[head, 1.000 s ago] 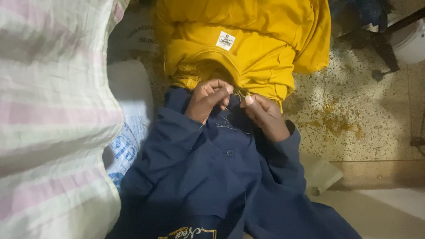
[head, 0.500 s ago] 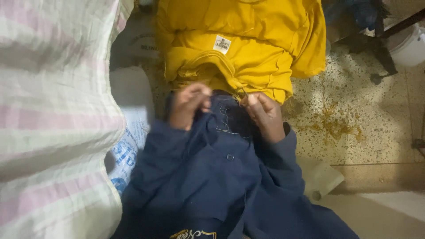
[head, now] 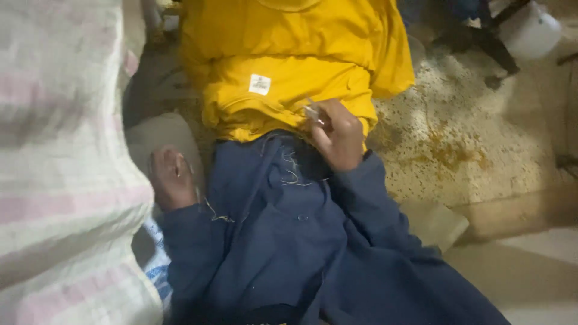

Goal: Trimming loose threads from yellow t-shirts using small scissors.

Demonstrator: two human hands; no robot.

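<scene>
Yellow garment (head: pixel 283 72) lies on the floor (head: pixel 469 138) ahead of the person, its folded lower edge touching the navy garment (head: pixel 289 241) spread over the lap. It looks like soft, light knit cloth, limp and easily bunched, not fragile; a judgement is that it is best taken at the thick folded hem or pinched flat near the white label (head: pixel 260 84). Its long axis runs away from the person, hem nearest and body farther up the frame. The right hand (head: pixel 337 135) rests at that hem, fingers (head: pixel 319 117) pinching a small pale tool (head: pixel 312 111), too blurred to identify. The left hand (head: pixel 171 177) sits well apart at the navy garment's left edge beside a striped sack (head: pixel 60 180), fingers curled; whether they grip anything cannot be told.
</scene>
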